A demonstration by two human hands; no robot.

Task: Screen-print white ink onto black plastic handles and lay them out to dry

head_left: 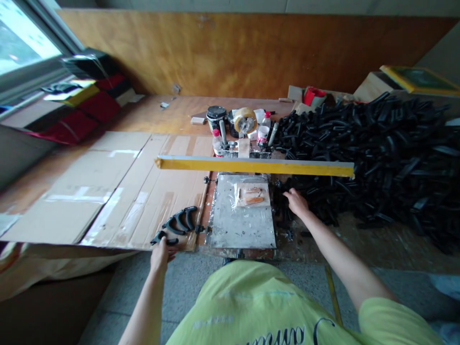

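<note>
My left hand (160,252) reaches to the near edge of the cardboard sheet (108,191) and pinches a curved black plastic part (162,237), the nearest of a short row of the same parts (181,220). My right hand (296,201) stretches to the right of a metal printing plate (242,218), its fingers curled down into the edge of a big heap of black parts (377,153); what they grip is hidden. A raised yellow-framed screen (255,166) hangs over the far end of the plate.
Behind the screen stand a black tin (216,115), a roll of tape (245,120) and small bottles (217,142). Red and black stacked goods (86,103) lie by the window at far left. A wooden wall backs the table.
</note>
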